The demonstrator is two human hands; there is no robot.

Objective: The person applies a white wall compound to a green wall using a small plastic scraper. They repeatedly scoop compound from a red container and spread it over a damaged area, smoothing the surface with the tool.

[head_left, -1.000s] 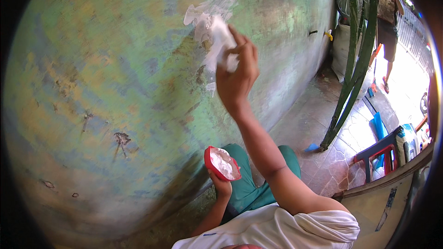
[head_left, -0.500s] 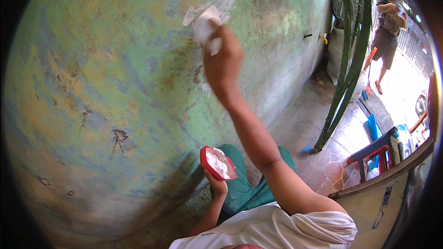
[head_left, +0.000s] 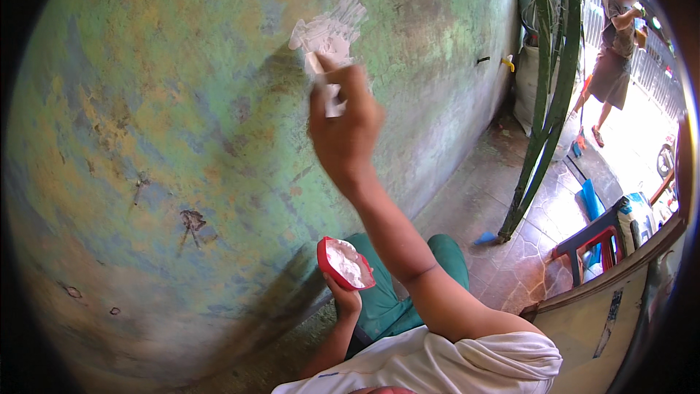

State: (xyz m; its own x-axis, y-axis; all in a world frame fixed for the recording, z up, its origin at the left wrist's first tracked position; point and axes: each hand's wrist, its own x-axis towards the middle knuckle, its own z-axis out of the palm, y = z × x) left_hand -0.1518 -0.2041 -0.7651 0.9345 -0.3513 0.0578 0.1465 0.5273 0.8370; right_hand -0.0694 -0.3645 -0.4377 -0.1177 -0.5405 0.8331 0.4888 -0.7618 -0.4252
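Observation:
A patch of white paste (head_left: 334,23) is smeared on the weathered green wall (head_left: 182,87). Just below it my right hand (head_left: 345,124), blurred, grips a pale flat tool (head_left: 316,63), close to or on the wall at the patch's lower edge. My left hand (head_left: 343,295) holds a red container (head_left: 324,266) of white paste low down, over my legs in green trousers (head_left: 448,263).
Upright green strips (head_left: 539,160) lean at the right, before a pale sack (head_left: 526,98) and yellow tap (head_left: 508,63). Another person (head_left: 612,51) stands outside near a railing. Dark chair-like frame (head_left: 569,248), blue roll (head_left: 590,197) and wooden ledge (head_left: 583,288) lie lower right.
My right hand has moved left, and down over the last half second, uncovering more of the paste patch. My left hand still holds the container. The other person has turned slightly, arms raised.

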